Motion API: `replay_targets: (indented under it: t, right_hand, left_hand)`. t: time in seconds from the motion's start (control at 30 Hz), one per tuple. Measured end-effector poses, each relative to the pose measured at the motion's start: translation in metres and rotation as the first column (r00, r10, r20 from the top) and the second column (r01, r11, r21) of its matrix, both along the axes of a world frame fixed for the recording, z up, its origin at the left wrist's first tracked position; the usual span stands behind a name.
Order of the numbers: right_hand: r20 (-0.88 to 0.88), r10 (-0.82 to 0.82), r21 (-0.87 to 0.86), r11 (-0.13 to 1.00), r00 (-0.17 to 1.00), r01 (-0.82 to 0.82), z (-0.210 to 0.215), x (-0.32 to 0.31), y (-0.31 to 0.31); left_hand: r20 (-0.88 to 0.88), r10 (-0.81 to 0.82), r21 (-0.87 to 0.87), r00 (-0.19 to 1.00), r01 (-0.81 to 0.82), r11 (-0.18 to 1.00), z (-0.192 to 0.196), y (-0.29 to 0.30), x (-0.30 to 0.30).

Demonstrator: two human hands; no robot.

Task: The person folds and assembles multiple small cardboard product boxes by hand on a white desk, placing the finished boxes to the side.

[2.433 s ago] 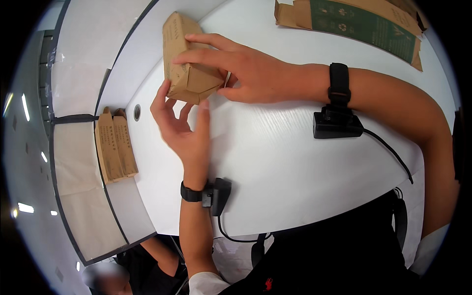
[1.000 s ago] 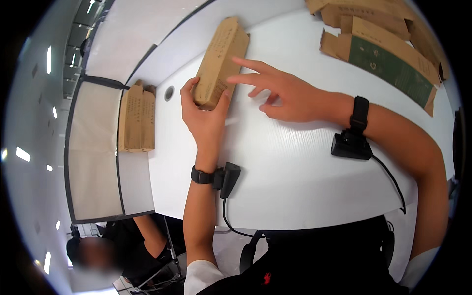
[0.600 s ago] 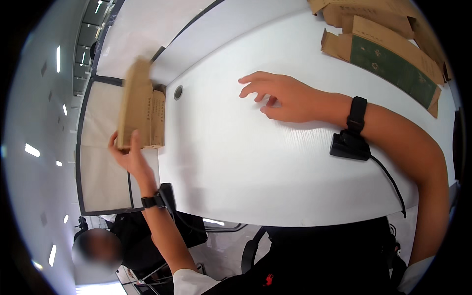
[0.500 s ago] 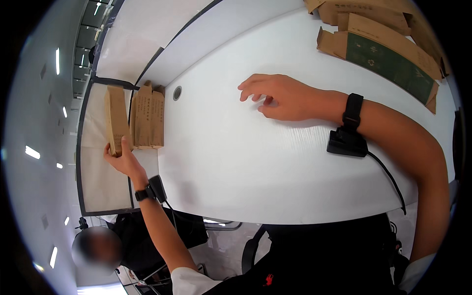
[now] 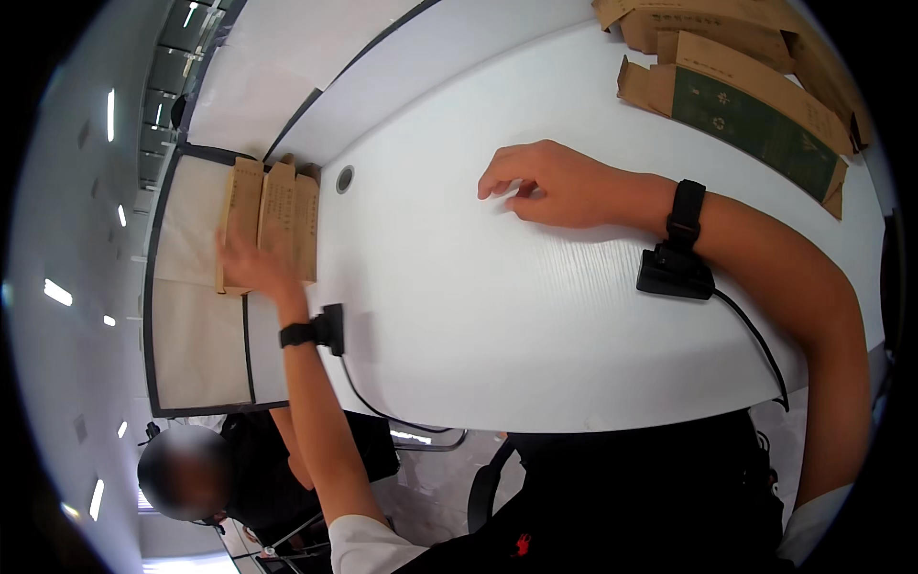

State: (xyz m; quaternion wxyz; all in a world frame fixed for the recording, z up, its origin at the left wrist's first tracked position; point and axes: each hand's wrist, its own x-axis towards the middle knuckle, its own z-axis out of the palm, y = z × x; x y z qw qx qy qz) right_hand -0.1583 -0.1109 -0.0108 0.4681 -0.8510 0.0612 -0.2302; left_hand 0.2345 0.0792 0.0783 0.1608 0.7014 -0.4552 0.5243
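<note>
left hand (image 5: 251,268) on flat cardboard boxes (image 5: 268,225), white table (image 5: 497,316)

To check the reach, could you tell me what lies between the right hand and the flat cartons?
In the head view, only bare white table separates the right hand from the flat cartons.

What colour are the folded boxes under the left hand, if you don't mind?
Plain tan cardboard boxes, in the head view.

Plain tan cardboard boxes (image 5: 268,225) sit side by side at the edge of a white counter (image 5: 535,316), while flattened brown cartons (image 5: 755,105) show a dark green printed panel; black wristbands (image 5: 685,212) circle both wrists.
</note>
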Motion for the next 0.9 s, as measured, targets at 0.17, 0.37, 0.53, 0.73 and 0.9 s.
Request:
replay_targets:
  t: [0.17,0.37,0.53,0.73,0.9]
  right_hand:
    - [0.022,-0.018,0.000,1.000,1.000,0.018,-0.005,-0.006,-0.007]
    - [0.271,-0.015,-0.007,1.000,0.963,0.018,-0.021,0.014,-0.005]
    - [0.181,-0.096,0.059,0.994,0.979,0.087,-0.009,0.006,-0.003]
    - [-0.048,-0.369,-0.458,0.834,0.928,0.308,0.045,-0.050,-0.026]
    - [-0.190,-0.794,-0.765,0.489,0.578,0.419,0.089,-0.155,-0.039]
  left_hand:
    - [-0.812,-0.231,0.159,0.536,0.583,0.797,-0.104,-0.085,-0.129]
    - [-0.717,-0.437,0.189,0.543,0.755,0.628,-0.103,-0.138,-0.188]
    - [-0.705,-0.477,0.190,0.525,0.788,0.586,-0.108,-0.146,-0.201]
    - [-0.739,-0.473,0.112,0.479,0.781,0.615,-0.112,-0.150,-0.206]
    - [-0.740,-0.483,0.087,0.469,0.778,0.622,-0.110,-0.143,-0.202]
